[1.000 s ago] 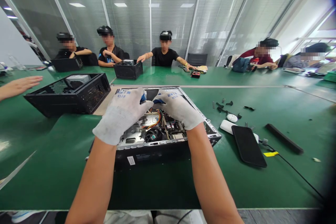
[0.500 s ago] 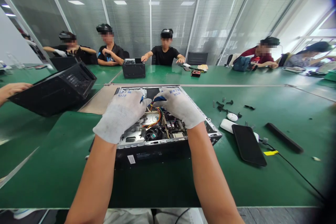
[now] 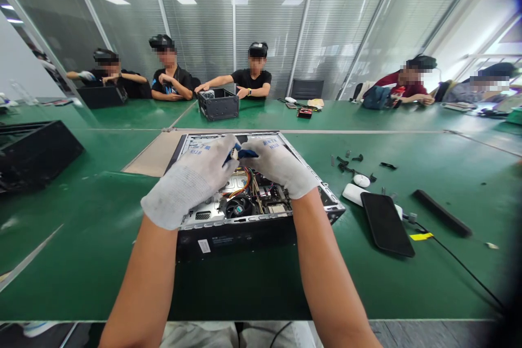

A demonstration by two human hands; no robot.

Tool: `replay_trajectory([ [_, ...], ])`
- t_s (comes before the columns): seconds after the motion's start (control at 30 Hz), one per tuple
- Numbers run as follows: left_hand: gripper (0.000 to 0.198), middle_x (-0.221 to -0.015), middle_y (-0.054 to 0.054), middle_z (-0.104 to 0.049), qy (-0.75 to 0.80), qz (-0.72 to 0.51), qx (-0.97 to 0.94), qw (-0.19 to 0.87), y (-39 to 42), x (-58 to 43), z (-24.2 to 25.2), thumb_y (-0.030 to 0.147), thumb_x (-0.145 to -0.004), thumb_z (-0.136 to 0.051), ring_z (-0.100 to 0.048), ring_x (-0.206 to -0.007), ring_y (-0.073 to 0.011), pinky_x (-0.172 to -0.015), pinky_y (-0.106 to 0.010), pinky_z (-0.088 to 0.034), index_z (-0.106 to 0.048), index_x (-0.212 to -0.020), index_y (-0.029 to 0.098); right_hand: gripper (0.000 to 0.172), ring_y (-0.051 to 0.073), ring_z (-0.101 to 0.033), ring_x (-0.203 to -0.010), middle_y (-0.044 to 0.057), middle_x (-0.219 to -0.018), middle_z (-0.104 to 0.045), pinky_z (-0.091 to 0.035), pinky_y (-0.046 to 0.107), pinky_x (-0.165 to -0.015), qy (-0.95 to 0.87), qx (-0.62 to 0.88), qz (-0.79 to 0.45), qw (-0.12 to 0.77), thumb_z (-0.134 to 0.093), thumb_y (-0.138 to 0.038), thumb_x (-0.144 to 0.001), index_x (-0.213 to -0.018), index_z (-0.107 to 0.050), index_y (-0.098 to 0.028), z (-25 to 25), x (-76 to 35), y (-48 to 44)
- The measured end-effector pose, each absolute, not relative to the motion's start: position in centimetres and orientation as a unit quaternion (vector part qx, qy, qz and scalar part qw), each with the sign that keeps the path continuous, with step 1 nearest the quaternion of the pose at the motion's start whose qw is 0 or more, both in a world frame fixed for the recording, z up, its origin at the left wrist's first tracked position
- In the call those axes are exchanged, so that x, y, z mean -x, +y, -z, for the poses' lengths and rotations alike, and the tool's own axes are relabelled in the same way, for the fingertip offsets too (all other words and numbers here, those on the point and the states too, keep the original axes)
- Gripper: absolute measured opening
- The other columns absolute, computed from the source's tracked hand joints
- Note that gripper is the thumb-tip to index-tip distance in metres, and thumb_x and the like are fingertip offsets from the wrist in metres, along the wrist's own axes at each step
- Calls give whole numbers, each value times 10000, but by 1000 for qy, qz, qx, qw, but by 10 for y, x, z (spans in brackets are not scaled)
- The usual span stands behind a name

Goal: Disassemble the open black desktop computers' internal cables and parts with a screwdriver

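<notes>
An open desktop computer case lies in front of me, its inside facing up. My left hand, in a white glove with blue fingertips, is closed above the case's far half. A small pale cable connector shows at its fingertips. Against it, my gloved right hand is closed with thumb and fingers pinched; what they grip is hidden. Coloured wires run up from inside the case toward both hands. Nearer me sit a round black fan and the circuit board.
Right of the case lie a black phone, a white device, a dark bar and small black clips. Another dark case stands at left. Across the table, a person handles a black case; other people sit alongside.
My left hand has turned and lifted slightly, exposing the pale connector. The dark case at left has moved farther left and down. The person opposite has turned their case.
</notes>
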State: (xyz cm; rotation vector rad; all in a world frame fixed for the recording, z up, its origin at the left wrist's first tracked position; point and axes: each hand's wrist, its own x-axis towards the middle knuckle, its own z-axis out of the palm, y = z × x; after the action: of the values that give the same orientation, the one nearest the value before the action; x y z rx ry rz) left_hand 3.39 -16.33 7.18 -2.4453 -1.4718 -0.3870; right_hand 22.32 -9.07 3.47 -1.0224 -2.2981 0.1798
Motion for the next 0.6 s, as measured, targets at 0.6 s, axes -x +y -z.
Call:
replay_trajectory([
  [0.6,379,-1395,-117,-566,-420,50,886,191,-191,-14,-71,237,-1006,-454,-584,-1242,-295,-980,-430,-487,-513,-1380,253,269,185,-637,-896,70,-981,-715,-457,313,-792,-937,303,107,139,-477,-160,-1002,-965,-739,-214,-49,-220,-135],
])
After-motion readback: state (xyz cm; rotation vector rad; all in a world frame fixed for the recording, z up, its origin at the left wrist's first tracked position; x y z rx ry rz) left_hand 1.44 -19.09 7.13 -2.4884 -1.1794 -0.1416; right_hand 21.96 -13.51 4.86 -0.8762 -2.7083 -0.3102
